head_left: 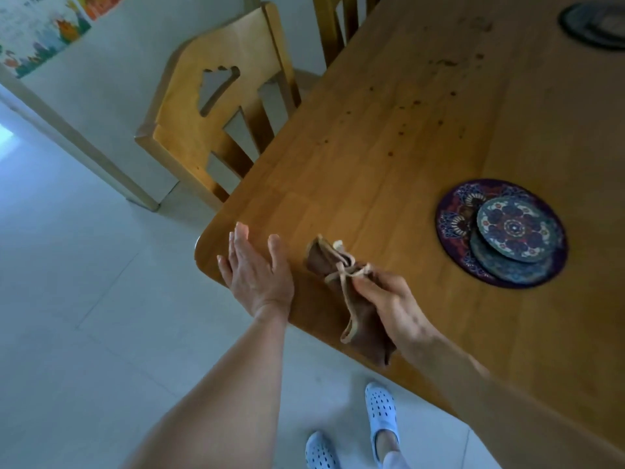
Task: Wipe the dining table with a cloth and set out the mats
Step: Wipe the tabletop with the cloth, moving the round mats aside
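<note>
A brown cloth (333, 262) with a pale trim is bunched at the near corner of the wooden dining table (389, 157), and my right hand (389, 302) grips it. My left hand (255, 269) is open, fingers spread, resting flat at the table's corner edge just left of the cloth. A stack of round patterned mats (500, 231) lies to the right of the cloth: a large purple one with smaller blue ones on top. Dark crumbs and stains (406, 126) dot the table beyond. Another round dark mat (595, 25) sits at the far right edge.
Two wooden chairs (216, 106) stand pushed against the table's left side. White tiled floor (84, 299) lies to the left and below. My feet in white perforated clogs (380, 414) stand by the table's near edge.
</note>
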Action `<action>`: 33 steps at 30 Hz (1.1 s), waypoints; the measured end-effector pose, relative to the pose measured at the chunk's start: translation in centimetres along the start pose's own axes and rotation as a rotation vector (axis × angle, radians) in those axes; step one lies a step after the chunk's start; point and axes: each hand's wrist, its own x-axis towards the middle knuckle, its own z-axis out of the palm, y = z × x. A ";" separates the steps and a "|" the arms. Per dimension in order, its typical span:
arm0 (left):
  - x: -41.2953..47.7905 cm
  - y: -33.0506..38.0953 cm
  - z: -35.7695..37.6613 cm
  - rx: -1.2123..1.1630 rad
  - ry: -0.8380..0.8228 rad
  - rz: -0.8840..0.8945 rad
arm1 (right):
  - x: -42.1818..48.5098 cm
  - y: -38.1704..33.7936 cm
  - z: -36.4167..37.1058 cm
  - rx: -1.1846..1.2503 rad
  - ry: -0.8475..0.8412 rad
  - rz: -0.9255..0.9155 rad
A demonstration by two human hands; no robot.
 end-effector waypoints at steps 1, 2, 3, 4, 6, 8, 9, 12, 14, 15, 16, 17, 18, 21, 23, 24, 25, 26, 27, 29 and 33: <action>-0.1 0.0 0.1 0.001 0.002 -0.003 | 0.3 -0.7 -0.1 0.149 0.008 0.064; -0.1 0.1 0.1 0.004 0.004 -0.010 | 0.8 -0.9 -0.4 0.232 0.048 0.097; -0.1 0.1 0.1 0.011 0.004 -0.013 | 1.3 -1.2 -0.9 0.235 0.123 0.100; 0.0 0.1 0.1 0.025 0.002 -0.010 | 1.7 -1.4 -1.5 0.151 0.237 0.070; 0.1 0.1 0.2 0.051 -0.005 0.001 | 2.0 -1.1 -3.0 -0.099 0.472 -0.025; 0.1 0.0 0.2 0.067 -0.006 0.005 | 1.8 -0.4 -2.8 -0.403 0.455 -0.136; 0.1 0.1 0.3 0.073 -0.002 0.008 | 1.6 0.3 -2.1 -0.649 0.369 -0.151; 0.0 0.3 0.3 0.110 0.014 0.023 | 2.2 3.2 -0.7 -1.302 0.240 -0.217; 0.1 0.3 0.4 0.141 0.012 0.029 | 4.4 3.0 -0.9 -1.360 0.281 -0.224; 0.2 0.3 0.4 0.153 0.001 0.027 | 5.8 2.6 -1.0 -1.368 0.296 -0.212; 0.3 0.1 0.4 0.164 -0.009 0.027 | 7.3 2.4 -0.8 -1.366 0.307 -0.195; 0.2 0.2 0.4 0.167 -0.016 0.035 | 8.9 2.0 -0.6 -1.371 0.325 -0.183; 0.2 0.2 0.4 0.167 -0.023 0.046 | 10.3 1.7 -0.1 -1.375 0.337 -0.180; 0.2 0.2 0.3 0.164 -0.038 0.049 | 13.3 0.9 2.0 -1.392 0.296 -0.199; 0.3 0.1 0.2 0.157 -0.040 0.045 | 13.6 0.6 3.3 -1.419 0.215 -0.249; 0.3 0.1 0.2 0.152 -0.041 0.046 | 13.2 0.6 3.9 -1.435 0.163 -0.284; 0.2 0.1 0.1 0.148 -0.039 0.050 | 12.5 0.7 4.5 -1.448 0.107 -0.328; 0.2 0.1 0.0 0.143 -0.034 0.052 | 11.4 0.9 4.9 -1.453 0.053 -0.368; 0.2 0.1 -0.1 0.140 -0.027 0.046 | 10.1 1.3 5.3 -1.450 0.005 -0.397; 0.3 0.1 -0.1 0.145 -0.027 0.032 | 7.6 2.0 4.8 -1.442 -0.039 -0.406; 0.3 0.0 0.0 0.200 -0.081 0.058 | 4.7 3.0 0.8 -1.447 -0.004 -0.346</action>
